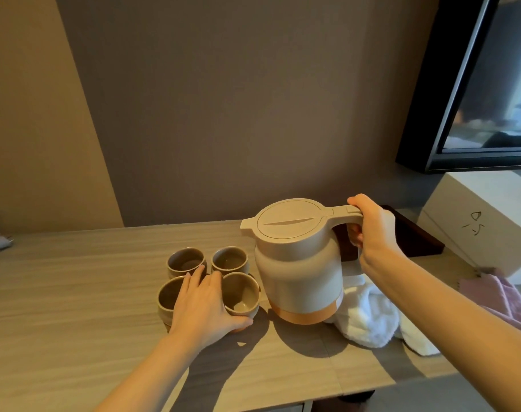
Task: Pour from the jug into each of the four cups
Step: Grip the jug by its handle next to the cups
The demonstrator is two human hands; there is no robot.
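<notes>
A beige jug point(298, 263) with an orange base and a closed lid stands upright on the wooden table point(75, 292), its spout pointing left. My right hand point(372, 230) is closed around its handle. Four small grey-brown cups sit in a square cluster left of the jug: back left cup point(185, 260), back right cup point(230, 259), front left cup point(168, 295), front right cup point(243, 294). My left hand point(203, 307) lies flat between the two front cups, its thumb curled around the front right cup's base.
A white towel point(369, 319) lies behind and right of the jug. A dark tray point(416, 236) sits at the back right, beside a white box point(491, 221). Pink cloth point(497, 292) lies at the right edge. A screen point(491, 84) hangs on the wall.
</notes>
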